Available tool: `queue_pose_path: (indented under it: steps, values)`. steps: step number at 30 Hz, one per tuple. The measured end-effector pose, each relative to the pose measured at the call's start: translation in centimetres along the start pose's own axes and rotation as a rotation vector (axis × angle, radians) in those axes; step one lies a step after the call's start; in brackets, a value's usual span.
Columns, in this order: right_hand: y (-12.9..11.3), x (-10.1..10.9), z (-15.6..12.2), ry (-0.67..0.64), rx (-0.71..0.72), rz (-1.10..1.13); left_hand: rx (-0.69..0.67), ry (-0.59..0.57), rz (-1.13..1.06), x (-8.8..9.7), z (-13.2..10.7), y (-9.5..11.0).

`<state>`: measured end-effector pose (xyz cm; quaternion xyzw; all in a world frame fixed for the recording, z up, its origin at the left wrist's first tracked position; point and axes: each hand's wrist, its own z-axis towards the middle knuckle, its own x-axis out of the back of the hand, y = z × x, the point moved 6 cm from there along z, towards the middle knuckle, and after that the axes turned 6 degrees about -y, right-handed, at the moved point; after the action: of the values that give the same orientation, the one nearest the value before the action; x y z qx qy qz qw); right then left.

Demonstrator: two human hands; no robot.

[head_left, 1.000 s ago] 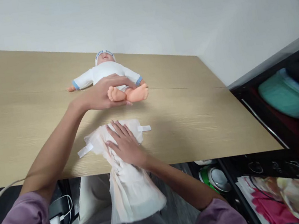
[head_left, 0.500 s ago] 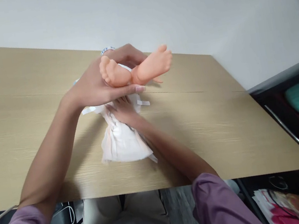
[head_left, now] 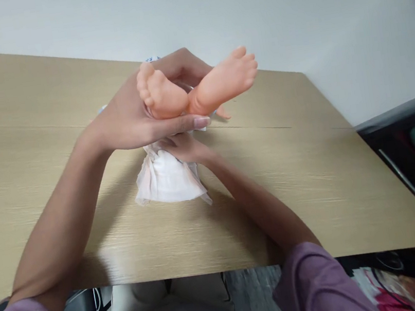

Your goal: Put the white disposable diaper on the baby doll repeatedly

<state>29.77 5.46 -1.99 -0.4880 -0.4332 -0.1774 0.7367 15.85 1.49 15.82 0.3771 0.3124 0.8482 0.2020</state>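
Left hand [head_left: 130, 123] clamped round baby doll [head_left: 220, 81] ankles, legs raised above table [head_left: 311, 171].
Right hand [head_left: 186, 148] on diaper [head_left: 164, 180] under doll, grip hidden, can't tell. Probably best: legs high, diaper flat.

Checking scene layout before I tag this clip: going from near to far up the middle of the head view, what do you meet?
Table's near edge → diaper → right hand → left hand holding up the doll's feet → wall.

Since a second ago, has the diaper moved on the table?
Yes. The diaper slid from overhanging the near edge of the table toward the wall; it now lies wholly on top, under the right hand.
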Motion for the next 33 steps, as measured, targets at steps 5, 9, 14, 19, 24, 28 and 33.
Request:
queue_pose_path:
  steps: [5, 9, 14, 19, 24, 28, 33]
  values:
    - [-1.3, 3.6, -8.9, 0.187, -0.028, 0.01, 0.035, -0.002, -0.03, -0.9, -0.5, -0.6]
    - [-3.7, 4.9, -13.1, 0.463, 0.002, 0.048, 0.12, -0.064, 0.035, -2.9, -1.4, -1.1]
    - [-5.2, 4.7, -12.4, 0.426, 0.182, 0.125, 0.066, -0.124, 0.168, -4.5, -3.3, 0.0]
    - [-4.3, 5.5, -13.7, 0.268, 0.3, -0.008, 0.028, -0.153, 0.416, -2.8, -8.2, -0.6]
    - [-1.9, 4.0, -15.3, 0.141, 0.394, -0.162, 0.079, -0.305, 0.536, -2.3, -14.2, -3.8]
    - [0.0, 2.5, -15.3, 0.124, 0.398, -0.207, 0.12, -0.37, 0.555, -3.6, -16.1, -5.1]
    - [0.1, 1.9, -15.2, 0.099, 0.396, -0.251, 0.132, -0.443, 0.635, -4.7, -16.1, -5.4]
